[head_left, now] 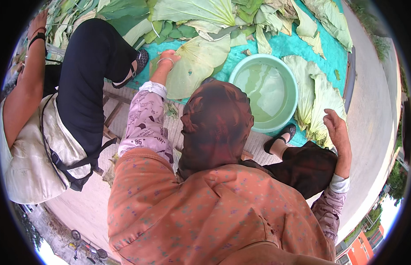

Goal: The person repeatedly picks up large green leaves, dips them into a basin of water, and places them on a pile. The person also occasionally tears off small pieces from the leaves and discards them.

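Note:
My left hand point(169, 59), with a bangle at its wrist, grips the left part of a pale green lotus leaf point(192, 66). The leaf is spread over other leaves and a turquoise tarp point(237, 54), and it has a small hole. My raised left knee point(215, 126), in dark cloth, hides part of its lower edge. My right hand point(339, 134) is held beside my right knee point(311, 165), its fingers loosely bent and holding nothing. Near it, large pale lotus leaves point(319, 99) lie overlapping. A light green plastic basin point(263, 127) with water stands between these leaves and the held one.
More lotus leaves point(192, 13) are heaped across the far side of the tarp. A person in dark trousers point(89, 73) sits close on my left, a sandalled foot point(139, 68) at the tarp's edge. Concrete road point(367, 109) runs along the right. A bicycle point(87, 248) stands behind, lower left.

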A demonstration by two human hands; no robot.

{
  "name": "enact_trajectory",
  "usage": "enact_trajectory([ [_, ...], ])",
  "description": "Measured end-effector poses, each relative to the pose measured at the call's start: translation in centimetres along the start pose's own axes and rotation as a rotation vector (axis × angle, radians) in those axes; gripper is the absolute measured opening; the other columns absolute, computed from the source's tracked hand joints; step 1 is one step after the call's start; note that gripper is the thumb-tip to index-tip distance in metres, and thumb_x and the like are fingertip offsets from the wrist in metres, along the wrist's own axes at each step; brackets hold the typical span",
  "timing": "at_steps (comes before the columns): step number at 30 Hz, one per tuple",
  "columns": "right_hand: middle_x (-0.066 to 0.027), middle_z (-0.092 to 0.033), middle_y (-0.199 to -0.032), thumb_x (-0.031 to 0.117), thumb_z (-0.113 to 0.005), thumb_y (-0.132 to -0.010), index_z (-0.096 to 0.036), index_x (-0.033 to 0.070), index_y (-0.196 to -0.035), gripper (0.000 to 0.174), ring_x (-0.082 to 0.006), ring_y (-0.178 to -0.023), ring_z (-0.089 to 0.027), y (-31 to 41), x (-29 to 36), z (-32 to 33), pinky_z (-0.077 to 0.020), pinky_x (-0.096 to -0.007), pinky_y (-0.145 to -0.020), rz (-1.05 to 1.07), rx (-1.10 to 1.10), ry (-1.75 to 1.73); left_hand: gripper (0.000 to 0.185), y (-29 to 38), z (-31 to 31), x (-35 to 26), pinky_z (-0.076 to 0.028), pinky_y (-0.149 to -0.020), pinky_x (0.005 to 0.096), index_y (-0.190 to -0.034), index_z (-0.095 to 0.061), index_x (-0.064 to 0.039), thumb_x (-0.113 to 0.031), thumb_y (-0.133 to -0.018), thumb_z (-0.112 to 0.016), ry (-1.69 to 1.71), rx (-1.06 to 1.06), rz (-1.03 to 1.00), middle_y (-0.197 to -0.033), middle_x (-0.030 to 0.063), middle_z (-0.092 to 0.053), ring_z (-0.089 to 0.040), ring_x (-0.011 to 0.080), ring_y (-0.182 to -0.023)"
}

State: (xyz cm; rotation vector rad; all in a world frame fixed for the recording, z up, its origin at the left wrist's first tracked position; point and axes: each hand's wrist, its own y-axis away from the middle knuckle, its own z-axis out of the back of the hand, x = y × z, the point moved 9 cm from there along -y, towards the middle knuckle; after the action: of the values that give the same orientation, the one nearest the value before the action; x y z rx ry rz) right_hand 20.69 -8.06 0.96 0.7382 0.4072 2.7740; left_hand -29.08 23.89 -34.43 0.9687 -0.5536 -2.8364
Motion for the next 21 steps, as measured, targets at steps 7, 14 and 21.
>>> enact_trajectory([
  [7, -0.0125, -0.059, -0.074, 0.007, -0.055, -0.086, -0.051, 0.001, -0.107, 0.022, -0.0218, -0.065, -0.055, 1.7, 0.2, 1.1, -0.0451, -0.0304, -0.063, 0.07, -0.065, -0.024, 0.023, 10.4, 12.0, -7.6, -0.047, -0.066, 0.0321, -0.091, -0.063, -0.008, -0.02, -0.073, -0.068, 0.066, -0.272, -0.361, -0.079, 0.008, -0.063, -0.059, 0.0214, -0.071],
  [14, -0.014, -0.061, -0.075, 0.009, -0.057, -0.084, -0.053, 0.001, -0.105, 0.023, -0.0271, -0.07, -0.059, 3.9, 1.1, 2.2, -0.0468, -0.0342, -0.066, 0.171, -0.112, -0.042, 0.017, 19.3, 19.6, -21.6, -0.042, -0.067, 0.0185, -0.095, -0.063, -0.001, -0.007, -0.079, -0.067, 0.478, -0.214, -0.679, -0.082, -0.0057, -0.06, -0.051, 0.0026, -0.074],
  [21, -0.0127, -0.058, -0.109, 0.022, -0.057, -0.087, -0.05, 0.0, -0.117, 0.038, -0.02, -0.098, -0.057, 2.8, 4.7, 7.1, -0.0453, -0.0327, -0.086, 0.353, -0.256, -0.568, 0.021, 24.5, 20.7, -36.2, -0.045, -0.071, 0.0201, -0.098, -0.062, -0.004, -0.008, -0.079, -0.069, 0.896, 0.126, -0.749, -0.086, -0.0014, -0.064, -0.057, 0.0057, -0.077],
])
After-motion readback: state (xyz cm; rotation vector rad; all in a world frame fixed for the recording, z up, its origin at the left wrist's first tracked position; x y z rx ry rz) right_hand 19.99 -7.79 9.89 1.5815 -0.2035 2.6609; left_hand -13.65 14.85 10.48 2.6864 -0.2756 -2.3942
